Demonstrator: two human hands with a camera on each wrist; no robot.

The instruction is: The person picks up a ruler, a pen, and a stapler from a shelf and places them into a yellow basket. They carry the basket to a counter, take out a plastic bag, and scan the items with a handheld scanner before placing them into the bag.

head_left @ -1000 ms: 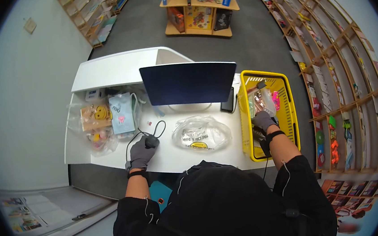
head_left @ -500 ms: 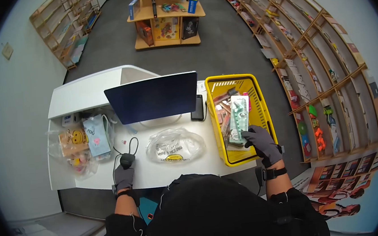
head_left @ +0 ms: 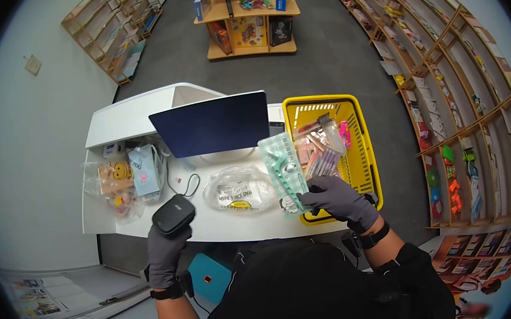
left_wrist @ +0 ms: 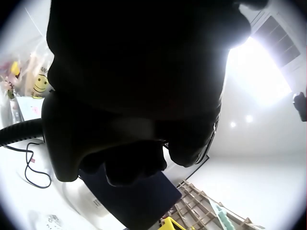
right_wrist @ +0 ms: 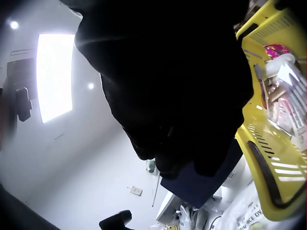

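Note:
My gloved left hand [head_left: 165,255] grips a black corded scanner [head_left: 174,214] above the counter's front left part; its cable loops away behind it. In the left wrist view the dark scanner [left_wrist: 62,139] covers much of the picture. With its thumb and fingers my gloved right hand [head_left: 339,199] pinches the lower right edge of a mint-green blister pack [head_left: 284,175]. Tilted, the pack overlaps the left rim of the yellow basket [head_left: 373,167]. Inside the basket lie a pack of pens [head_left: 324,163] and other packaged items. A clear printed plastic bag [head_left: 240,188] lies left of the green pack.
A dark monitor [head_left: 213,125] stands at the back of the white counter [head_left: 213,229]. Filled bags [head_left: 120,177] sit at the counter's left, and a phone-like device [head_left: 276,127] lies partly hidden behind the pack. Wooden shelves [head_left: 436,74] line the right wall.
My right hand reached into the basket, took hold of the green pack and brought it out leftward. My left hand raised the scanner from the counter. The head view shifted too.

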